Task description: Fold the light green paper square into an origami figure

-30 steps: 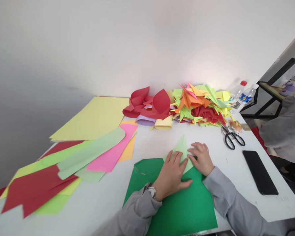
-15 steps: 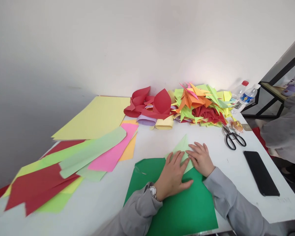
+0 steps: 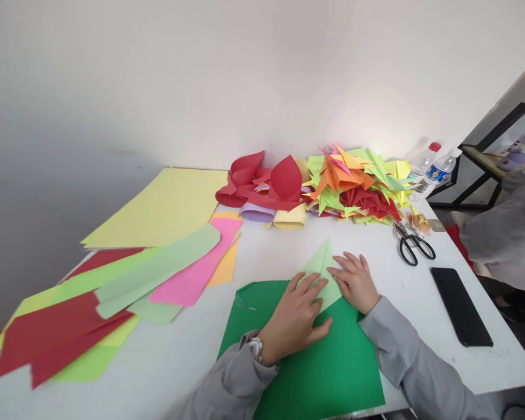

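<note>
A pale green folded paper, shaped like a pointed triangle, lies on a dark green sheet near the table's front edge. My left hand lies flat on the folded paper's left side with fingers stretched out. My right hand presses flat on its right side, fingers spread. Both wear grey sleeves, and a watch shows at my left wrist.
Coloured paper strips and a yellow sheet cover the left of the white table. A heap of folded paper shapes sits at the back. Scissors, a black phone and two bottles stand right. Another person's grey sleeve shows far right.
My left hand has slid a little back and left along the folded paper. The view has shifted slightly. My right hand stays pressed on the paper.
</note>
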Action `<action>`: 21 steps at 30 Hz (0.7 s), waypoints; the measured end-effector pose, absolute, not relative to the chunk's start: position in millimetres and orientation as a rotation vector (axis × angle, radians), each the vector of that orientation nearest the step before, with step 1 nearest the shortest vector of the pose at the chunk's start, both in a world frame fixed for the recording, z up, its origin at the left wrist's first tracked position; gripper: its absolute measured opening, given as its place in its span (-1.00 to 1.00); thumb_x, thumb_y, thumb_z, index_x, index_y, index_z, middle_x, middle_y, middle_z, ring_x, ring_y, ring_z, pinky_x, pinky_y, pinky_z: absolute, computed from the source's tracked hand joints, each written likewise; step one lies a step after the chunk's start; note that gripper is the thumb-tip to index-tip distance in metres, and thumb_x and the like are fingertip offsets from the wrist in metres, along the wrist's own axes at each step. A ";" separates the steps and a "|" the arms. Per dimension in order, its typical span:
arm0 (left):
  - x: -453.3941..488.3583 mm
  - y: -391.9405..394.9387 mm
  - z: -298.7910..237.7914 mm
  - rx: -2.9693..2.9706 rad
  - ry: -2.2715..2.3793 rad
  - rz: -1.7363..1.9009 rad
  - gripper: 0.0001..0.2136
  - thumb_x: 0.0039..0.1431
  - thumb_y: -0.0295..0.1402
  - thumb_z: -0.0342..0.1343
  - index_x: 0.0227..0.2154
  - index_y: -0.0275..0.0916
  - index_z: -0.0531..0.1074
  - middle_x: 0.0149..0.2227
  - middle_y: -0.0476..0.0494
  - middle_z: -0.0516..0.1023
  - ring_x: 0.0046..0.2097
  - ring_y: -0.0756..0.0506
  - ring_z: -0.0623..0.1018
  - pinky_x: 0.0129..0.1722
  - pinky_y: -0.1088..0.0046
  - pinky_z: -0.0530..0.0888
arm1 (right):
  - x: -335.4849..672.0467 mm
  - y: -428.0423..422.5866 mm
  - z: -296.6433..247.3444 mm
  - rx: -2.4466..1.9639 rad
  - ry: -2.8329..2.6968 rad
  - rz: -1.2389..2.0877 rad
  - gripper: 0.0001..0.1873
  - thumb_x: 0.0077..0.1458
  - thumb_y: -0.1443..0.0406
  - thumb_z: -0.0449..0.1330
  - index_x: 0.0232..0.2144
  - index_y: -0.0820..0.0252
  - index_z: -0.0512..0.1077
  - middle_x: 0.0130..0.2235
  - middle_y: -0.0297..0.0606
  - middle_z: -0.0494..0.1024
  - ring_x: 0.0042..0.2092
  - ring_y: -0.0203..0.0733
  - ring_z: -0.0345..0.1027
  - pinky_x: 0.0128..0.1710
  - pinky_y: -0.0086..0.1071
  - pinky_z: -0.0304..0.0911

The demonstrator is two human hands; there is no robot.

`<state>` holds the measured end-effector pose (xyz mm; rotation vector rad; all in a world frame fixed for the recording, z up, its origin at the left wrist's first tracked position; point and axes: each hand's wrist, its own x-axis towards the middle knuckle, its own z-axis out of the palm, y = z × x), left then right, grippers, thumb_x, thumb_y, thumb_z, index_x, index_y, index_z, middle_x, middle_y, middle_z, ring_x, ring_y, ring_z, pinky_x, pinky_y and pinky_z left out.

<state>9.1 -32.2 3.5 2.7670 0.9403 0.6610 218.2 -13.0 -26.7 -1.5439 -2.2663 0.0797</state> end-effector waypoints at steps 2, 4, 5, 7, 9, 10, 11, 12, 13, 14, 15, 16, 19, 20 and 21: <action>5.0 -31.2 4.2 2.770 0.892 0.624 -0.76 0.19 -0.20 0.06 -0.33 -0.24 0.54 0.10 -0.21 0.43 0.16 -0.29 0.32 0.17 -0.01 0.21 | 218.2 -13.1 -26.2 -1.554 -2.268 0.069 -0.70 0.23 0.31 0.08 -0.07 -0.11 0.50 0.12 -0.22 0.42 0.21 0.05 0.11 0.17 0.16 -0.09; 0.0 -29.5 4.8 2.770 0.835 0.578 -0.78 0.20 -0.22 0.06 -0.29 -0.23 0.53 0.10 -0.18 0.44 0.16 -0.26 0.33 0.17 0.02 0.22 | 217.9 -13.6 -25.2 -1.574 -2.262 0.051 -0.71 0.22 0.31 0.09 -0.07 -0.10 0.51 0.14 -0.19 0.38 0.22 0.08 0.09 0.17 0.16 -0.07; -2.4 -28.5 5.2 2.767 0.812 0.557 -0.79 0.20 -0.23 0.06 -0.27 -0.22 0.53 0.10 -0.18 0.44 0.16 -0.26 0.33 0.17 0.03 0.23 | 217.6 -13.9 -24.5 -1.582 -2.259 0.039 -0.71 0.22 0.31 0.09 -0.08 -0.09 0.51 0.15 -0.17 0.37 0.22 0.10 0.07 0.16 0.16 -0.07; -6.9 -26.4 7.0 2.758 0.783 0.530 -0.79 0.20 -0.22 0.07 -0.29 -0.20 0.54 0.10 -0.17 0.44 0.17 -0.26 0.33 0.16 0.03 0.24 | 216.8 -14.7 -23.0 -1.591 -2.261 0.017 -0.71 0.22 0.30 0.10 -0.08 -0.09 0.52 0.15 -0.13 0.35 0.23 0.12 0.05 0.16 0.18 -0.07; -10.4 -24.6 9.7 2.749 0.755 0.510 -0.79 0.18 -0.21 0.08 -0.35 -0.19 0.55 0.12 -0.17 0.43 0.19 -0.27 0.31 0.16 0.03 0.23 | 215.8 -15.5 -21.6 -1.595 -2.271 0.000 -0.72 0.22 0.30 0.11 -0.08 -0.10 0.52 0.16 -0.13 0.34 0.24 0.13 0.04 0.16 0.20 -0.09; -11.9 -24.0 11.3 2.744 0.739 0.500 -0.79 0.18 -0.21 0.08 -0.38 -0.18 0.55 0.12 -0.15 0.43 0.19 -0.27 0.31 0.16 0.03 0.22 | 215.3 -15.7 -20.9 -1.599 -2.275 -0.007 -0.72 0.22 0.29 0.11 -0.09 -0.11 0.52 0.16 -0.13 0.34 0.24 0.14 0.04 0.16 0.21 -0.09; -13.2 -23.5 12.9 2.738 0.724 0.490 -0.80 0.17 -0.21 0.09 -0.40 -0.18 0.56 0.13 -0.14 0.42 0.19 -0.27 0.31 0.16 0.03 0.22 | 214.9 -15.7 -20.4 -1.603 -2.278 -0.013 -0.73 0.22 0.29 0.12 -0.09 -0.12 0.52 0.16 -0.13 0.34 0.24 0.14 0.04 0.16 0.22 -0.09; -14.4 -23.3 14.5 2.733 0.711 0.478 -0.80 0.16 -0.21 0.10 -0.40 -0.17 0.56 0.14 -0.13 0.42 0.20 -0.27 0.31 0.17 0.04 0.22 | 214.7 -15.6 -20.0 -1.607 -2.281 -0.018 -0.73 0.22 0.28 0.12 -0.09 -0.12 0.52 0.16 -0.12 0.33 0.24 0.15 0.03 0.15 0.23 -0.09; -15.5 -23.3 15.9 2.729 0.701 0.464 -0.82 0.15 -0.22 0.11 -0.38 -0.17 0.56 0.15 -0.13 0.41 0.20 -0.27 0.31 0.17 0.04 0.22 | 214.8 -15.2 -19.7 -1.611 -2.283 -0.025 -0.74 0.22 0.28 0.13 -0.09 -0.13 0.52 0.16 -0.12 0.33 0.24 0.16 0.03 0.15 0.23 -0.09; -16.4 -23.5 17.1 2.725 0.692 0.450 -0.82 0.14 -0.22 0.12 -0.35 -0.16 0.56 0.15 -0.13 0.40 0.21 -0.28 0.30 0.17 0.04 0.22 | 215.2 -14.7 -19.6 -1.615 -2.284 -0.034 -0.74 0.22 0.28 0.13 -0.09 -0.13 0.52 0.16 -0.11 0.33 0.25 0.17 0.02 0.15 0.24 -0.09; -17.0 -24.0 18.0 2.724 0.680 0.434 -0.82 0.13 -0.23 0.12 -0.33 -0.17 0.56 0.16 -0.14 0.39 0.22 -0.28 0.29 0.18 0.04 0.22 | 216.0 -14.0 -19.7 -1.619 -2.287 -0.045 -0.73 0.22 0.28 0.13 -0.09 -0.14 0.51 0.17 -0.11 0.32 0.25 0.18 0.01 0.14 0.25 -0.09; -17.4 -24.7 18.6 2.722 0.670 0.418 -0.82 0.12 -0.24 0.13 -0.31 -0.17 0.56 0.17 -0.15 0.38 0.23 -0.29 0.28 0.18 0.04 0.22 | 217.3 -13.1 -19.9 -1.625 -2.289 -0.058 -0.73 0.21 0.29 0.14 -0.08 -0.14 0.51 0.17 -0.11 0.31 0.25 0.18 0.00 0.14 0.26 -0.10; -16.5 -27.2 18.7 2.721 0.668 0.373 -0.79 0.12 -0.24 0.12 -0.25 -0.19 0.55 0.21 -0.21 0.32 0.25 -0.32 0.24 0.19 0.01 0.21 | 223.2 -10.3 -21.1 -1.648 -2.280 -0.100 -0.72 0.20 0.31 0.15 -0.09 -0.13 0.51 0.19 -0.12 0.30 0.26 0.18 0.00 0.15 0.26 -0.12; -15.9 -27.9 18.3 2.720 0.673 0.362 -0.77 0.12 -0.23 0.12 -0.21 -0.20 0.54 0.22 -0.23 0.29 0.26 -0.33 0.23 0.19 -0.01 0.21 | 225.2 -9.6 -21.5 -1.658 -2.268 -0.113 -0.73 0.20 0.30 0.15 -0.09 -0.12 0.51 0.18 -0.12 0.31 0.26 0.18 0.00 0.15 0.26 -0.12; -15.2 -28.5 17.7 2.719 0.679 0.357 -0.74 0.12 -0.22 0.12 -0.18 -0.20 0.53 0.23 -0.24 0.28 0.26 -0.33 0.23 0.19 -0.02 0.21 | 226.9 -9.1 -21.9 -1.667 -2.254 -0.124 -0.73 0.20 0.30 0.15 -0.08 -0.11 0.51 0.18 -0.12 0.31 0.25 0.17 0.00 0.16 0.26 -0.11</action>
